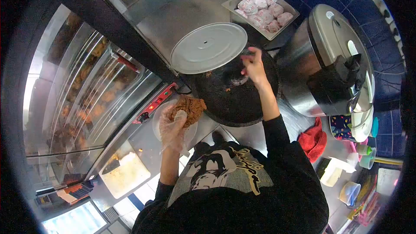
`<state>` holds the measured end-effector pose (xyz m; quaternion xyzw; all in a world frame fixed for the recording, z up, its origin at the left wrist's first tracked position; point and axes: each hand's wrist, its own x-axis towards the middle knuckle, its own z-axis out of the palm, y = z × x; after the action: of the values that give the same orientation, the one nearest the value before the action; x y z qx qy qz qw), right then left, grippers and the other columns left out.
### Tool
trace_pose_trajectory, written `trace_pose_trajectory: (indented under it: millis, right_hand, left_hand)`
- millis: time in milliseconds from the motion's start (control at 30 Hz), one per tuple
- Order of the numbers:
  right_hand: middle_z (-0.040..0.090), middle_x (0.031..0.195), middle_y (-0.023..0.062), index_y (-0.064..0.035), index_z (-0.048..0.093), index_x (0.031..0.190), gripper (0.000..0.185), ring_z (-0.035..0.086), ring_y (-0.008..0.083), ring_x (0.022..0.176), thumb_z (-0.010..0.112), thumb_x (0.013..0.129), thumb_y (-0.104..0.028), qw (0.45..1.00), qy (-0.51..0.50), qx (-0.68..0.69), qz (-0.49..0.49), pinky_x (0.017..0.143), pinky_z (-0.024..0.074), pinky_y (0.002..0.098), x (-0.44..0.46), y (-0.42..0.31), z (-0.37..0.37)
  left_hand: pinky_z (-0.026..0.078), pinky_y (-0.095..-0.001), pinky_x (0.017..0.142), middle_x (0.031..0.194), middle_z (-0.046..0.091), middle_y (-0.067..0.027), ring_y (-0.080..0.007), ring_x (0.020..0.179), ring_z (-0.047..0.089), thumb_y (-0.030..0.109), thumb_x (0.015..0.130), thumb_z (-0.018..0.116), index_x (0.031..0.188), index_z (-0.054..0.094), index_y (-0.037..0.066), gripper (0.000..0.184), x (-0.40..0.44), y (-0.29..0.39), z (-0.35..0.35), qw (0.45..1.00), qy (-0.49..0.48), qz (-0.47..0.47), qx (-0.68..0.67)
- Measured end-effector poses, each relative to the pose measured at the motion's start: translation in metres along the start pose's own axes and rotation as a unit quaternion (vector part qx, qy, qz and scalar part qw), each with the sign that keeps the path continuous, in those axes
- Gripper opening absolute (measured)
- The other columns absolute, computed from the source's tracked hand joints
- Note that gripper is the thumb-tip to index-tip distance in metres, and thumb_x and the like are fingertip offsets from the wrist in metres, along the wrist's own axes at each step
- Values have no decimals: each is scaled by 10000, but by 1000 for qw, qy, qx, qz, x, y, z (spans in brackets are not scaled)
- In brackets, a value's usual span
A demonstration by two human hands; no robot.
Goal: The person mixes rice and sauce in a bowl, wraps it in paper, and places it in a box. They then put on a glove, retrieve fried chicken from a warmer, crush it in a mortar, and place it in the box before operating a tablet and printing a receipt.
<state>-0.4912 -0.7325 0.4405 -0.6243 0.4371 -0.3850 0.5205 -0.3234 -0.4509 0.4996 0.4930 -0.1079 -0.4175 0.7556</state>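
Note:
My left hand (172,131), in a clear plastic glove, holds a brown, rough-textured clump of food (189,109). Beneath it sits a pale round dish (157,123), partly covered by the hand. My bare right hand (255,68) is over a wide black round pan (242,106), beside the rim of a grey metal lid (208,50). Its fingers are curled together near a small dark part; whether they grip it or the lid's edge is hard to make out. The lid overlaps the pan's far side. A few brown crumbs lie on the pan's dark surface.
Wrapped round items (265,14) fill a metal tray (284,28) at the back. A large cooker (303,67) stands right of the pan, with a red cloth (313,141) nearer me. To the left are a glass food display (93,91) and a stained cutting board (125,175).

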Motion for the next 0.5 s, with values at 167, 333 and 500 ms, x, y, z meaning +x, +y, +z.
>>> trace_pose_trajectory:
  millis: [167,333,500]
  right_hand:
    - [541,1228,100,-121,600,1132,473,485,323,1143,647,674,-14,829,-137,-527,-129,956,349,518,-37,-3,-21]
    - [512,1246,103,-112,591,1161,528,432,275,1184,755,664,-178,710,-157,-645,-235,991,317,467,-34,9,-31]
    - [523,1204,148,-28,594,1103,483,467,304,1174,753,701,-244,762,-177,-598,-176,995,366,411,-35,12,-49]
  left_hand:
    - [500,-369,932,1177,554,-92,-222,1088,562,-2,748,745,1202,491,61,525,11,-15,-3,990,-4,20,138]
    - [496,-365,915,1155,571,-90,-216,1069,567,73,751,763,1167,506,54,489,31,-33,29,962,-130,97,222]
    - [489,-366,867,1096,597,-113,-234,1043,581,213,735,801,1073,568,36,447,78,-83,56,914,-157,141,346]
